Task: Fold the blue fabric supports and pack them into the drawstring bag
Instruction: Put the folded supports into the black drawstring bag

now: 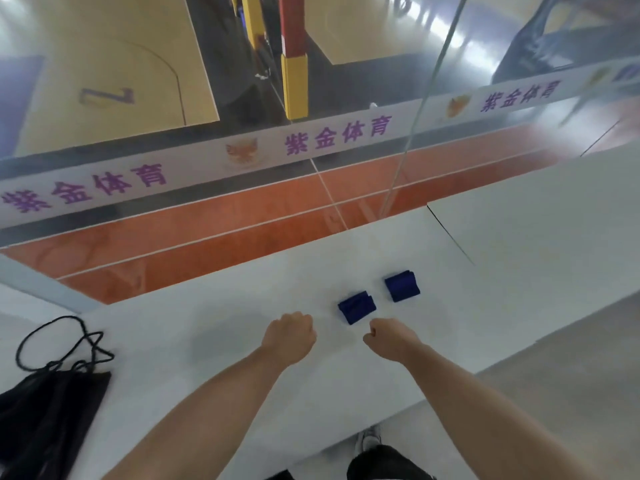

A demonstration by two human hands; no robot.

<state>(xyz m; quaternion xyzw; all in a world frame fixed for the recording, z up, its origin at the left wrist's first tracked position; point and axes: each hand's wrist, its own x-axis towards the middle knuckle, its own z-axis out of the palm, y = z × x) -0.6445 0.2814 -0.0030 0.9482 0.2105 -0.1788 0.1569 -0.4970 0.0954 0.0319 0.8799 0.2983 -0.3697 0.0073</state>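
Head view shows the nearer blue support (pixel 356 306) and farther blue support (pixel 401 285) folded mid-bench (pixel 207 306). The drawstring bag (pixel 52 410) lies unpacked at the left near corner. The left grip (pixel 291 336) and right grip (pixel 388 337) are curled and empty. Packing apparently remains.

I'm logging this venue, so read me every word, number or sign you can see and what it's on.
"紫金体育": purple, three times along the white strip on the glass wall.
"7", probably: a blurred purple figure on the court floor.
No text shows on the blue supports or the drawstring bag.
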